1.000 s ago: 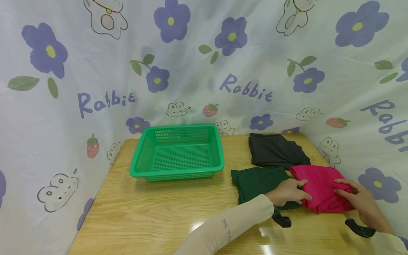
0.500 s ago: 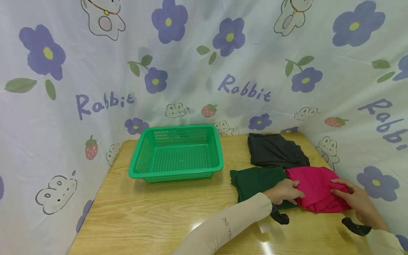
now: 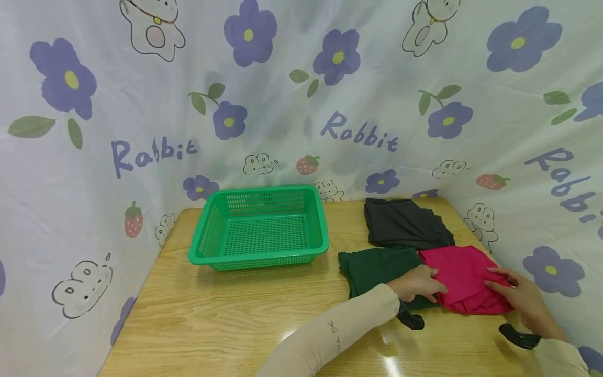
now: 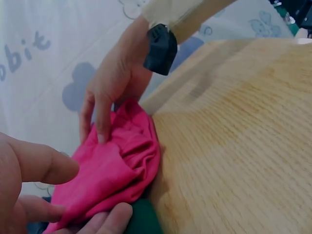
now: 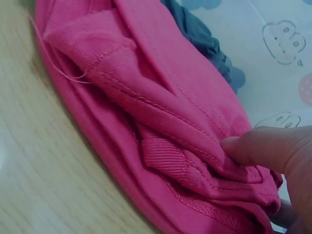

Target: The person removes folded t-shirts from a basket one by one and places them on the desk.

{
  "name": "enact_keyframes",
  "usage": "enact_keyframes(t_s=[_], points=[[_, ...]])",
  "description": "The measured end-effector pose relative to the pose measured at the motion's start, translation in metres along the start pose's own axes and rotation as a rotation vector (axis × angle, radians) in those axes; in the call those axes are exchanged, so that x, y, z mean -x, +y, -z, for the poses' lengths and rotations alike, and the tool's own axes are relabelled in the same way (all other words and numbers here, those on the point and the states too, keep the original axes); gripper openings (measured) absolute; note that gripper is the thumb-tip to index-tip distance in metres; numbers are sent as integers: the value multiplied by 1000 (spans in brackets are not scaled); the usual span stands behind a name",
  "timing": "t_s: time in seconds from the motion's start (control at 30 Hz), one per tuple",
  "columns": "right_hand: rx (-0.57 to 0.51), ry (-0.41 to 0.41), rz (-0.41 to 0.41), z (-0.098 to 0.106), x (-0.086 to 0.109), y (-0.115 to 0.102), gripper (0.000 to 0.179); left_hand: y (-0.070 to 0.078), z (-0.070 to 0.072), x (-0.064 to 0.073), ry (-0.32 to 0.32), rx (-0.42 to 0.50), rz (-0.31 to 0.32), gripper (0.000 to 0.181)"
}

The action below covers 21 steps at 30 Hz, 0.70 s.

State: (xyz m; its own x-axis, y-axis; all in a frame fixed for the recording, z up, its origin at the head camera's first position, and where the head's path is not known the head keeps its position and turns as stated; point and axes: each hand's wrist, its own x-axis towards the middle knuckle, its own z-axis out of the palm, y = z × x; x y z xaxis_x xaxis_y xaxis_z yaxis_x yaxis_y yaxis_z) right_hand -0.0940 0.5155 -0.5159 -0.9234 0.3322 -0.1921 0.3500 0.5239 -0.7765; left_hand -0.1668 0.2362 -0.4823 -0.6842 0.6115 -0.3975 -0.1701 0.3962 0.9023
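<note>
A folded pink garment (image 3: 464, 277) with stitched seams and a ribbed band lies at the right of the table, bunched along its near side. My left hand (image 3: 418, 283) grips its left edge, thumb low at the edge and fingers over the cloth; the index finger (image 4: 46, 163) is lifted in the left wrist view. My right hand (image 3: 525, 296) holds the opposite edge, with the thumb (image 5: 248, 146) pressed on top and other fingers partly hidden below. Beneath my left hand, a folded dark green garment (image 3: 377, 267) meets the pink one and is partly covered.
Behind these lies a folded dark grey garment (image 3: 405, 222). A green plastic basket (image 3: 259, 260) stands at the back left of the wooden table (image 3: 212, 319). Patterned cloth (image 3: 278, 78) hangs around the back and sides.
Both hands have shifted slightly left with the pink garment, whose left edge now overlaps more of the dark green one. The basket and grey garment have stayed in place.
</note>
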Motion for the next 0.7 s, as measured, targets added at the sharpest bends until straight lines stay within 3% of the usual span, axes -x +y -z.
enact_keyframes(t_s=[0.13,0.37,0.6,0.7], points=[[23,26,14,-1,2,-4,78,0,3,1,8,-18,-18,50],[138,82,88,2,2,-21,74,4,13,6,31,-168,-77,34],[218,174,203,-1,7,-34,58,4,34,11,-18,-183,-218,22],[230,198,287,-6,8,-38,52,4,46,11,-17,-244,-293,19]])
